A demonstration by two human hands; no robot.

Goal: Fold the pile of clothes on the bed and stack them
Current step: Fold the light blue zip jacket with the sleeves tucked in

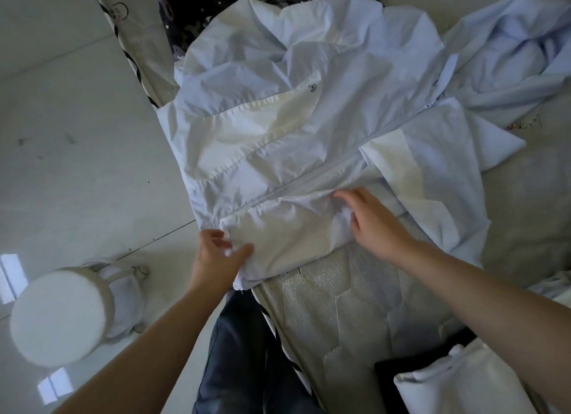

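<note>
Your left hand [217, 253] pinches the near corner of the pale blue zip jacket [296, 141], thumb on top of the fabric and fingers curled beneath the hem. Your right hand [370, 219] rests palm-down on the jacket's lower front, fingers slightly spread and bent into a bunched fold just beside the zipper [324, 174].

The jacket lies spread front-up across the quilted mattress [340, 305], overhanging the bed's left edge. Its long axis follows the zipper, running diagonally from the hem at lower left to the collar end at upper right.

A second pale blue garment [509, 52] lies crumpled at upper right, touching the jacket. A folded white item [457, 382] sits on a dark one [401, 370] at lower right. A round white stool [61, 314] stands on the floor, well apart.
</note>
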